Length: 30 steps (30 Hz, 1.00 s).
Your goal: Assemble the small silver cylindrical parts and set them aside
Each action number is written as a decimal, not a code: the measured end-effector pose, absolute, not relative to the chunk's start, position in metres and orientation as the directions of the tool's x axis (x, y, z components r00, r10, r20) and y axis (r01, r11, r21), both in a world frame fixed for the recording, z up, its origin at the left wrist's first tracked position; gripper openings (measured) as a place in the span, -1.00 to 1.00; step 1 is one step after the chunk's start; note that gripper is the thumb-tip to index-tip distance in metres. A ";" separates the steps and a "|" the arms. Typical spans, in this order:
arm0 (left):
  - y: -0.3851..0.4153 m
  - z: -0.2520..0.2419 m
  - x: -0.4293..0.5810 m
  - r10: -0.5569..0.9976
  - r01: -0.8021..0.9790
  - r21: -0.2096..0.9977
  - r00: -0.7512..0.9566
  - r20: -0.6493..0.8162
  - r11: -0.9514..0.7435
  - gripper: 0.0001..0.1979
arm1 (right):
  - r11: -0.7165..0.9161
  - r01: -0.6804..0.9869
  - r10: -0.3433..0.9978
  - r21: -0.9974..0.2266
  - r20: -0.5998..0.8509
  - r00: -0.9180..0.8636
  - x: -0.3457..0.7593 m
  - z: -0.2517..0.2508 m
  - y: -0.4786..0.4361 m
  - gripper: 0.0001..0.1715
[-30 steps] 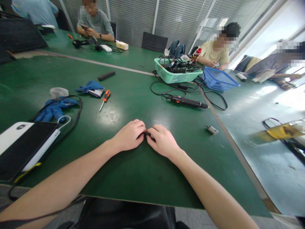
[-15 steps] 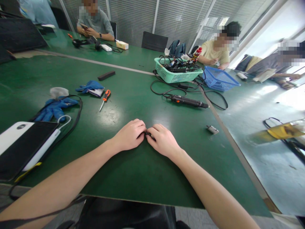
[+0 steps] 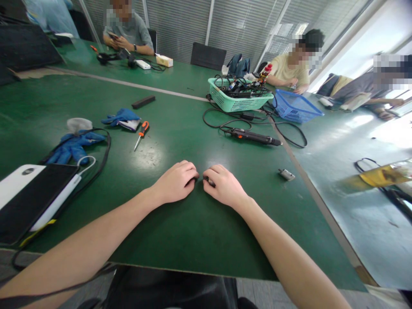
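Observation:
Both my hands rest knuckles-up on the green table [image 3: 180, 240], close together near its middle. My left hand [image 3: 175, 182] is curled into a loose fist; whether anything lies under its fingers is hidden. My right hand [image 3: 225, 185] is also curled, pinching a small dark part [image 3: 208, 181] at its fingertips. A narrow gap separates the two hands. A small metal piece [image 3: 286, 174] lies on the table to the right of my right hand.
An orange-handled screwdriver [image 3: 141, 134], blue gloves [image 3: 75, 145] and a tablet with a white power bank [image 3: 30, 195] lie at left. An electric screwdriver [image 3: 254, 137] with cable, a green basket [image 3: 240, 96] and a blue basket [image 3: 296, 107] sit beyond. Other people sit at the far side.
My right hand has shifted slightly right, away from the left, opening a small gap between them. The left hand has stayed put.

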<state>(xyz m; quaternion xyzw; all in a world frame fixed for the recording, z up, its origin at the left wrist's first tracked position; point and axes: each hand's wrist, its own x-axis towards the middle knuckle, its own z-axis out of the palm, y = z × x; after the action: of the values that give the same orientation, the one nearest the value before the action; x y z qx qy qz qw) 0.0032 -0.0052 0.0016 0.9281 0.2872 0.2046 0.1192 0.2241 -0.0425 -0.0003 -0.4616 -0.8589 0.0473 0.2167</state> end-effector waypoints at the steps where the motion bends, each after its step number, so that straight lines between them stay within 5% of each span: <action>1: -0.005 0.002 0.003 0.583 0.484 0.341 0.750 0.314 -0.806 -0.82 | 0.565 0.773 0.816 -0.289 0.333 -0.472 0.231 0.000 -0.039 -0.89; 13: -0.004 0.000 0.001 0.587 0.479 0.359 0.744 0.320 -0.801 -0.79 | 0.148 0.947 0.940 -0.285 0.337 -0.045 0.367 -0.015 -0.003 -0.80; 23: -0.006 0.002 0.001 0.586 0.484 0.350 0.749 0.308 -0.802 -0.79 | -0.114 0.967 0.912 -0.228 0.361 0.193 0.417 -0.026 -0.006 -0.69; 30: -0.006 0.000 0.000 0.589 0.489 0.346 0.747 0.308 -0.801 -0.79 | -0.119 0.967 0.905 -0.223 0.375 0.198 0.415 -0.028 -0.006 -0.66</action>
<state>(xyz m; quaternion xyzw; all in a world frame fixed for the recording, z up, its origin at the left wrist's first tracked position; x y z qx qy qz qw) 0.0002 -0.0057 -0.0001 0.9265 0.2910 0.2047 0.1224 0.4152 -0.0059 -0.0281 -0.7444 -0.6290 -0.0732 0.2118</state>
